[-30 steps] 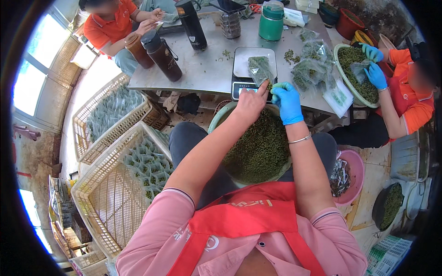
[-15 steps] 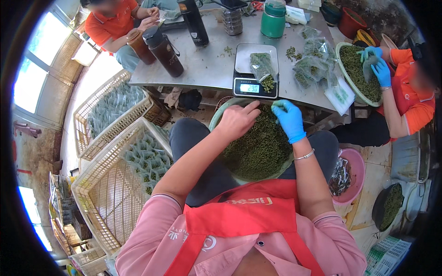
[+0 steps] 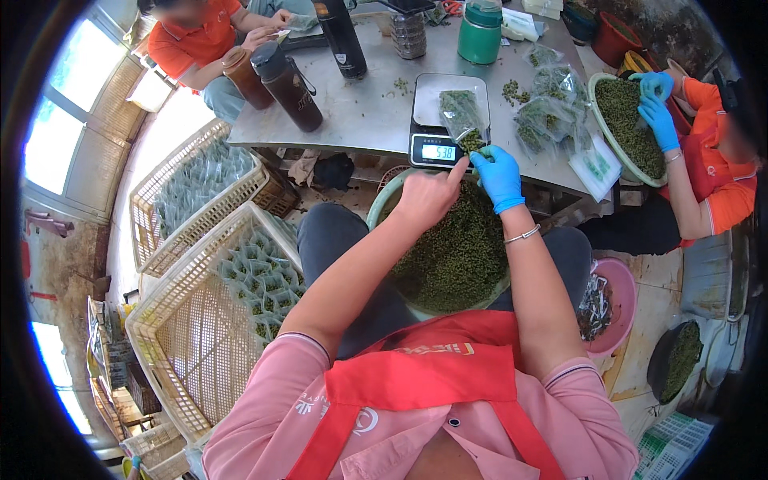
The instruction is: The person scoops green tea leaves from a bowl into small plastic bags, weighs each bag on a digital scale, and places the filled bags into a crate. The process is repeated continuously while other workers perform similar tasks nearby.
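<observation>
A clear plastic bag (image 3: 459, 112) part filled with small green buds lies on a digital scale (image 3: 436, 150), its mouth hanging over the front edge near the lit display. My bare left hand (image 3: 430, 197) is closed, its fingertips at the left edge of the bag's mouth. My right hand (image 3: 499, 178), in a blue glove, pinches the mouth's right side, where some green buds show between the hands. Below both hands, a pale green basin (image 3: 374, 210) full of loose green buds (image 3: 452, 260) rests between my legs. My fingertips partly cover the bag's rim.
Two cream crates (image 3: 164, 320) with filled bags stand at left. Dark bottles (image 3: 286, 88) and a green jar (image 3: 480, 36) stand on the metal table (image 3: 364, 120), with more filled bags (image 3: 552, 108) at right. A co-worker in blue gloves (image 3: 658, 120) works over another basin (image 3: 596, 104).
Both hands have moved from above the basin up to the bag's mouth at the scale's front edge. The display reading has changed. The co-worker's gloved hands have shifted slightly.
</observation>
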`<state>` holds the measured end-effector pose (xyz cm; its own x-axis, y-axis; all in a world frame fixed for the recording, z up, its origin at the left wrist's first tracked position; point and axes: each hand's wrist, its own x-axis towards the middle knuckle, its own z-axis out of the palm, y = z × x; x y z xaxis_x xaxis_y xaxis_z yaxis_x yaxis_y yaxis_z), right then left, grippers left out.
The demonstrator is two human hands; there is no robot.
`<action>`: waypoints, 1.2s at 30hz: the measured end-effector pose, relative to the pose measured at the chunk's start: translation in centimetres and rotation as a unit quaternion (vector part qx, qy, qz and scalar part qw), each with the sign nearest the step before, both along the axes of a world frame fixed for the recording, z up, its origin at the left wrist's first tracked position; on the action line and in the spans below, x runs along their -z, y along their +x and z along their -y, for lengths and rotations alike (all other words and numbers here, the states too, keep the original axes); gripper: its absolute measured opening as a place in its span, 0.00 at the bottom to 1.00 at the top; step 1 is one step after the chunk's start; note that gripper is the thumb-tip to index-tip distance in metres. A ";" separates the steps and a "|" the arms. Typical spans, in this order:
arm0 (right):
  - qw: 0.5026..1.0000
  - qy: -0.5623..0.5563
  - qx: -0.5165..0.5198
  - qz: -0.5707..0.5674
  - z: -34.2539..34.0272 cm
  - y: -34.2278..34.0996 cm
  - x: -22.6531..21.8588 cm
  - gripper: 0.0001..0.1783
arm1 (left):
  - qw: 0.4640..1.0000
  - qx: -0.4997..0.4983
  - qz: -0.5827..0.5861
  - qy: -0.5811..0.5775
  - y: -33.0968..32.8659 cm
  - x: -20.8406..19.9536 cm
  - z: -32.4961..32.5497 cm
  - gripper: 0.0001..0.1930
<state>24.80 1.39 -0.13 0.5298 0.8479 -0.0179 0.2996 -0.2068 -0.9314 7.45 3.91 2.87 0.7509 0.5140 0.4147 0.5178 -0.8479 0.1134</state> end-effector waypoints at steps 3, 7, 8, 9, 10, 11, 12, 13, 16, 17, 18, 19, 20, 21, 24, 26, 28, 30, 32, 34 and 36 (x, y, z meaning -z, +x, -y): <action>0.998 0.016 -0.003 -0.064 -0.1 -0.1 -0.6 0.12 | 0.998 -0.003 -0.033 0.057 1.8 -0.5 -2.0 0.27; 0.997 0.033 -0.013 -0.065 -0.5 -0.3 -1.3 0.10 | 0.995 -0.011 -0.058 0.083 4.0 0.2 -4.4 0.27; 0.997 0.037 -0.016 -0.059 -0.4 -0.5 -1.5 0.10 | 0.996 -0.014 -0.042 0.079 4.3 0.3 -4.7 0.19; 0.997 0.041 -0.017 -0.059 -0.4 -0.5 -1.9 0.10 | 0.997 -0.012 -0.037 0.072 4.5 0.4 -5.0 0.17; 0.997 0.046 -0.018 -0.059 -0.2 -0.4 -2.3 0.10 | 0.997 -0.011 -0.033 0.064 4.7 0.6 -5.3 0.14; 0.997 0.050 -0.019 -0.059 0.0 -0.4 -2.6 0.10 | 0.998 -0.009 -0.028 0.057 4.8 0.5 -5.4 0.11; 0.997 0.058 -0.022 -0.051 0.2 -0.2 -2.3 0.10 | 0.998 -0.019 -0.023 0.049 5.0 0.3 -5.1 0.08; 0.997 0.066 -0.026 -0.044 0.4 0.2 -1.8 0.10 | 0.998 -0.022 -0.031 0.044 5.2 0.3 -5.1 0.08; 0.993 0.065 -0.026 -0.095 1.7 -0.9 -2.8 0.12 | 0.998 -0.042 -0.038 0.024 5.1 0.3 -5.4 0.11; 0.990 0.060 -0.019 -0.123 2.3 -1.2 -3.2 0.13 | 0.999 -0.043 -0.028 0.016 5.1 0.2 -5.5 0.12; 0.989 0.045 -0.034 -0.138 2.9 -1.3 -3.1 0.14 | 0.999 -0.043 -0.019 0.007 5.1 0.0 -5.5 0.13; 0.987 0.029 -0.049 -0.152 3.4 -1.4 -2.9 0.16 | 0.999 -0.051 -0.007 0.001 4.8 0.0 -5.2 0.14; 0.984 0.016 -0.062 -0.166 3.8 -1.4 -2.9 0.17 | 0.998 -0.056 0.006 -0.003 4.6 -0.5 -4.5 0.15; 0.990 0.004 -0.059 -0.127 4.1 -1.6 -2.8 0.17 | 0.998 -0.062 0.019 -0.008 4.5 -0.8 -4.2 0.16; 0.999 0.035 -0.022 -0.017 4.4 -2.2 -1.6 0.18 | 0.998 -0.042 0.054 0.005 4.4 -0.3 -4.5 0.17; 0.998 0.056 0.008 -0.041 3.6 -2.4 -1.6 0.17 | 0.998 -0.027 0.054 0.008 4.3 0.0 -4.7 0.17; 0.994 0.034 0.015 -0.100 2.5 -2.6 -2.4 0.15 | 0.999 -0.030 0.040 0.012 4.2 0.3 -4.9 0.15; 0.993 0.012 0.013 -0.119 1.3 -2.1 -2.6 0.14 | 0.999 -0.027 0.035 0.000 4.2 -0.1 -4.8 0.11; 0.990 0.020 0.000 -0.137 0.3 -1.5 -2.2 0.13 | 0.998 -0.040 0.045 -0.011 4.3 -0.2 -5.0 0.10; 0.987 0.057 -0.023 -0.151 -0.3 -0.5 -1.3 0.11 | 0.998 -0.040 0.054 -0.020 4.6 -0.2 -5.3 0.10; 0.987 0.051 -0.026 -0.148 -0.1 -0.8 -1.8 0.10 | 0.997 -0.035 0.057 -0.032 4.4 0.2 -5.5 0.11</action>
